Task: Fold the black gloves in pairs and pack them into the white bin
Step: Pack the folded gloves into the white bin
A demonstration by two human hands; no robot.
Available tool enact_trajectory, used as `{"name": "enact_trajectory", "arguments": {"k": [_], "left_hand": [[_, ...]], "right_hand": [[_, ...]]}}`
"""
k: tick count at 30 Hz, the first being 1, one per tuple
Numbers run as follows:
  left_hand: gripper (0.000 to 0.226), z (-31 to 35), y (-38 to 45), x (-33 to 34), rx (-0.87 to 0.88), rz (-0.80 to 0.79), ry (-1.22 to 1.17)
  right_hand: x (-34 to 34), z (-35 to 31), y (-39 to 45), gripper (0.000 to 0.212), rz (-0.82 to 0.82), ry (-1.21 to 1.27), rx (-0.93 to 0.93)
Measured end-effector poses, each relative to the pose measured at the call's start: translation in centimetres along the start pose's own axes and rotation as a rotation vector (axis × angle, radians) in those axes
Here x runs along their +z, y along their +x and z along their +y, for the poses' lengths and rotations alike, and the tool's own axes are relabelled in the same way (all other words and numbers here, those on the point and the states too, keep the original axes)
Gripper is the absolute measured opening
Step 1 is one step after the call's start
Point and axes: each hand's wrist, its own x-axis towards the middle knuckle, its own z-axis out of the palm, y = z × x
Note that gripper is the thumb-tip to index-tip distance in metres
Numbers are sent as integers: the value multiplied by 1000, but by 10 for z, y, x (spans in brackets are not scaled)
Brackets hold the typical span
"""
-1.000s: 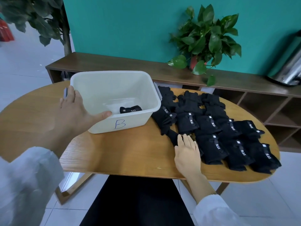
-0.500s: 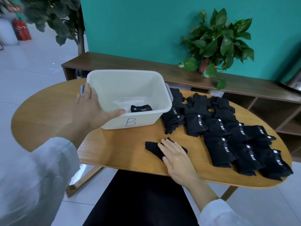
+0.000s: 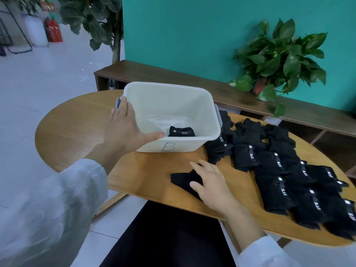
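Nearest the camera, the right hand (image 3: 211, 185) lies flat with straight fingers on a single black knitted glove (image 3: 185, 181), which rests on the oval wooden table (image 3: 77, 130) just in front of the white plastic bin (image 3: 208, 120). The glove's bare part sticks out to the left of the palm.

The left hand (image 3: 125, 128) holds the bin's near left corner: fingers lie along the left wall by the grey side handle (image 3: 117, 102), and the thumb is hooked over the front rim. The front wall of the bin bears a handwritten blue letter "B" (image 3: 168, 146). Inside, against the front wall, sits one folded black glove bundle (image 3: 181, 132) with a white tag reading "5.11".

To the right of the bin, touching its right wall, overlapping rows of black gloves (image 3: 279, 166) cover that end of the table; several wrist straps show "5.11" in white.

Behind the bin runs a dark wooden low shelf (image 3: 173, 76) against a teal wall (image 3: 192, 31), carrying a leafy green potted plant (image 3: 279, 56). Far left of the bin stands a red fire extinguisher (image 3: 54, 29).
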Motion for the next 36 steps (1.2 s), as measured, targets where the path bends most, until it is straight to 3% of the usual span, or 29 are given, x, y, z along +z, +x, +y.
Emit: {"name": "enact_trajectory", "arguments": {"k": [4,15,24,28,36], "left_hand": [[136,-2,2,2,11,2,-5],[149,-6,8,7,19,-18,-44],[142,-8,10,10,53,22,-64],[148,-11,13,12,64,37,-78],[143,-19,16,22,121,84,-78]], "right_hand": [[-1,-2,20,60,-230,-54,149],[-18,-11,43,42,-444,-208,90],[-36,-15,37,31,-499,-135,30],[-81,-30,30,17,-455,-40,-45],[-174,-70,92,17,-317,13,-179]]}}
